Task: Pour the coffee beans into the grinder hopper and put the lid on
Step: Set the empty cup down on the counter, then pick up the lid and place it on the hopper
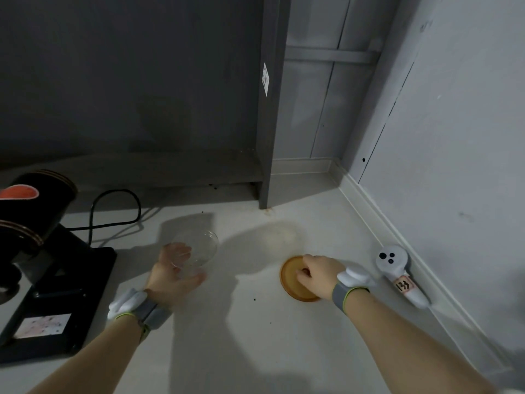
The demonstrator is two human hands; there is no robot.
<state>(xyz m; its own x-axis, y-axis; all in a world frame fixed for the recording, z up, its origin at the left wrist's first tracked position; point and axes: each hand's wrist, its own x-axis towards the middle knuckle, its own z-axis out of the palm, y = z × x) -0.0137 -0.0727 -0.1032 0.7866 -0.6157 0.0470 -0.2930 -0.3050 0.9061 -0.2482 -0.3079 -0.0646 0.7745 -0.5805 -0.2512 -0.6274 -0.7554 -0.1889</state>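
A black coffee grinder (37, 251) stands at the left edge of the white counter, its dark hopper (42, 191) at the top showing an orange-red patch. My left hand (173, 275) holds a clear glass cup (199, 251) just right of the grinder's base; the cup looks empty. To the right, a round brown lid (292, 282) lies flat on the counter. My right hand (318, 275) rests on it with the fingers curled over its middle. Both wrists wear grey bands with white trackers.
A black power cord (113, 211) loops behind the grinder. A white handheld controller (397, 273) lies against the right wall. A grey shelf upright (268, 109) stands at the back. A couple of dark specks (254, 299) dot the counter (255, 336).
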